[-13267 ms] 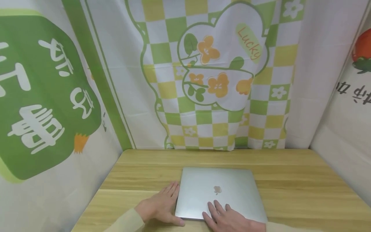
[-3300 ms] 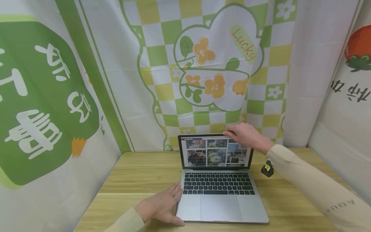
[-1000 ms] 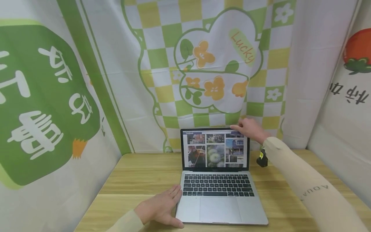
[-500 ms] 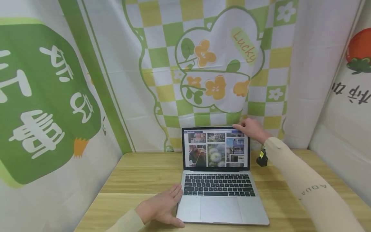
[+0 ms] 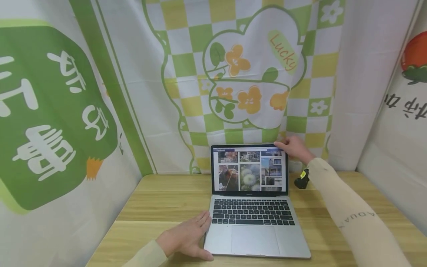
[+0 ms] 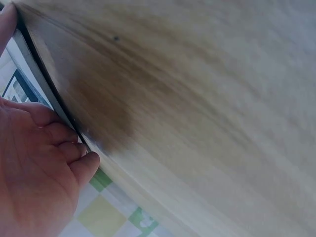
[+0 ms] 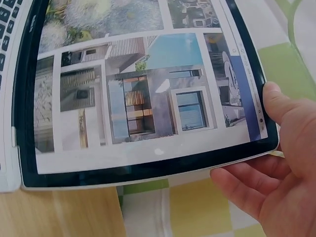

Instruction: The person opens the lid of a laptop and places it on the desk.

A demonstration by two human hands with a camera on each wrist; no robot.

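A silver laptop [image 5: 254, 237] lies on the wooden table with its lid raised and its screen [image 5: 249, 170] lit, showing a grid of photos. My right hand [image 5: 295, 147] pinches the upper right corner of the lid. In the right wrist view, the thumb of that right hand [image 7: 296, 153] is on the front bezel and the fingers are behind the lid [image 7: 148, 163]. My left hand [image 5: 186, 237] rests on the table with its fingers straight along the laptop's left edge. In the left wrist view, the fingertips of the left hand [image 6: 39, 168] touch that edge.
The wooden table [image 5: 160, 200] ends at a back wall of checked green and yellow cloth [image 5: 190, 104]. Printed cloths also hang at left and right. A small black device with a yellow-green mark [image 5: 301, 180] sits at the right wrist.
The laptop was closed at first, with my right hand on its front edge. Now the lid stands up, tilted slightly further back than a second ago. My left hand has stayed in place.
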